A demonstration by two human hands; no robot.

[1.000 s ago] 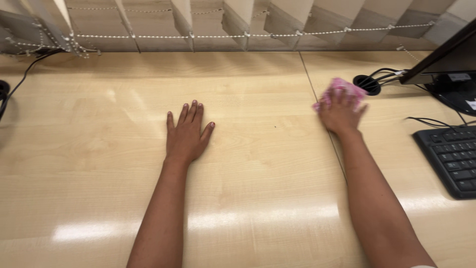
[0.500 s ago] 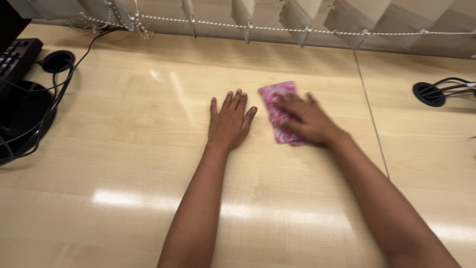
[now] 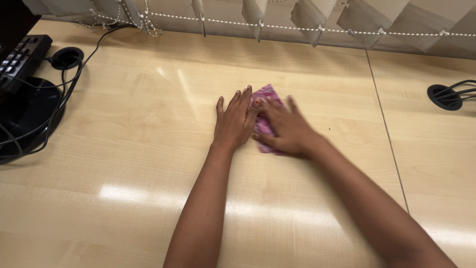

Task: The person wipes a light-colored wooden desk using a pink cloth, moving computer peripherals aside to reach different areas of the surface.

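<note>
**Pale wood-grain desk [image 3: 148,124], mid-wipe with a pink cloth**

Pressed a crumpled pink patterned cloth [image 3: 265,97] flat to the desktop near the middle, a little toward the back edge. Kept most of it hidden under the right hand [image 3: 285,130], fingers spread and laid on top rather than curled round it: a flat press, not a clenched grip. Showed only an upper corner and a strip along the left side. Rested the left hand [image 3: 235,121] palm down just beside it, fingers straight and together, empty, its fingertips touching the cloth's edge.

Looked, as a judgement, partway through at best: glossy and bright across the middle and front, with no streaks or wet marks to tell wiped from unwiped. Left one small dark speck [image 3: 328,130] on the wood just right of the right wrist. Could not tell how much of the surface had been covered.

Ran as two panels, joined at a thin dark seam [image 3: 386,134] on the right. Carried a black round cable grommet [image 3: 444,97] beyond that seam and a second black grommet [image 3: 67,57] at far left, with black cables [image 3: 69,94] looping to a black round stand base [image 3: 25,114] and a black keypad device [image 3: 22,54]. Backed onto beige vertical blind slats [image 3: 317,15] linked by a white bead chain [image 3: 347,31].
</note>
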